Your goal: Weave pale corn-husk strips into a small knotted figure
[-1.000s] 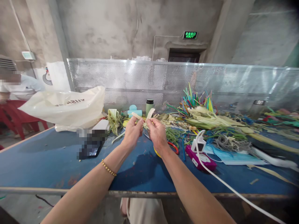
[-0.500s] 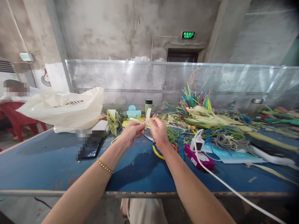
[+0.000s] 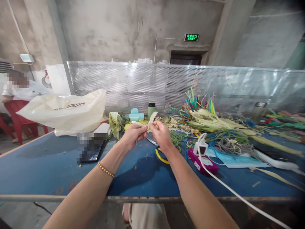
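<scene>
A pale, narrow strip (image 3: 153, 116), like dried husk, bends between my two hands above the blue table. My left hand (image 3: 133, 136) is closed, thumb and forefinger pinching the strip; one pale end pokes out above it to the left. Close against it, my right hand (image 3: 161, 134) also pinches the strip, and a curved end rises over the fingertips. The exact spot where the fingers meet is hidden. Scissors with a yellow handle (image 3: 162, 157) lie on the table partly behind my right hand.
Left stand a white plastic bag (image 3: 64, 111) and a phone (image 3: 94, 149). A green flask (image 3: 151, 109) is behind my hands. Right are a husk pile (image 3: 212, 120), green cords (image 3: 177, 140), a magenta power strip (image 3: 203, 161) with a white cable, and a blue mask (image 3: 238, 157). A person (image 3: 21, 89) sits far left.
The strip's upper end now curves to the right instead of standing straighter. Both hands keep their pinch in nearly the same place. The person at far left has shifted upright.
</scene>
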Demonstrator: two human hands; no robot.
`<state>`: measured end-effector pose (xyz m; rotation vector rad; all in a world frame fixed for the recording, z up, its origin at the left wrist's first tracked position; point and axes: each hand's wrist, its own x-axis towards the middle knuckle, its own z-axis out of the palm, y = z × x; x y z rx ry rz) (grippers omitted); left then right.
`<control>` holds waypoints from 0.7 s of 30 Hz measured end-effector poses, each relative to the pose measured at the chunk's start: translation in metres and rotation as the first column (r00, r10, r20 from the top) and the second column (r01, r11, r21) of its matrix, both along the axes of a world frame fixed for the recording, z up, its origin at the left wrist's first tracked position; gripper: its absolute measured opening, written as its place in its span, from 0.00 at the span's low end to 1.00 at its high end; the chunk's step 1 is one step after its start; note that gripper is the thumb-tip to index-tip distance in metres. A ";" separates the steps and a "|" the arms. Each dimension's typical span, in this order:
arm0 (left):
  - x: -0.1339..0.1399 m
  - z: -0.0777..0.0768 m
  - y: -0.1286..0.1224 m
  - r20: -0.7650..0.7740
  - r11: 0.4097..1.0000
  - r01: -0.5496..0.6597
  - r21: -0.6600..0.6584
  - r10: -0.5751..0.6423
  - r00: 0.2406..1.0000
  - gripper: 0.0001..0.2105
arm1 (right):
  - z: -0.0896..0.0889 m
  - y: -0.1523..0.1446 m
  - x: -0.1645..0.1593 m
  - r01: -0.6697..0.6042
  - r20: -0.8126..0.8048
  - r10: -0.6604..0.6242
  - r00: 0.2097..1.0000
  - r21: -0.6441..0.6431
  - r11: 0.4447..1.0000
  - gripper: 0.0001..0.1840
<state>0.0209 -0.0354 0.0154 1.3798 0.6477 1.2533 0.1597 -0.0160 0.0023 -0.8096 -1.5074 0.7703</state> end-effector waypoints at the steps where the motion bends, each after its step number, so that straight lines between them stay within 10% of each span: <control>1: 0.000 0.000 0.000 0.013 1.000 0.003 -0.011 -0.003 1.000 0.20 | 0.000 0.001 0.001 -0.010 -0.008 0.010 1.000 -0.005 1.000 0.13; 21: 0.007 -0.003 0.001 -0.076 0.995 -0.083 0.051 0.087 0.993 0.13 | 0.007 -0.007 0.001 0.070 -0.008 -0.070 0.998 -0.021 0.997 0.08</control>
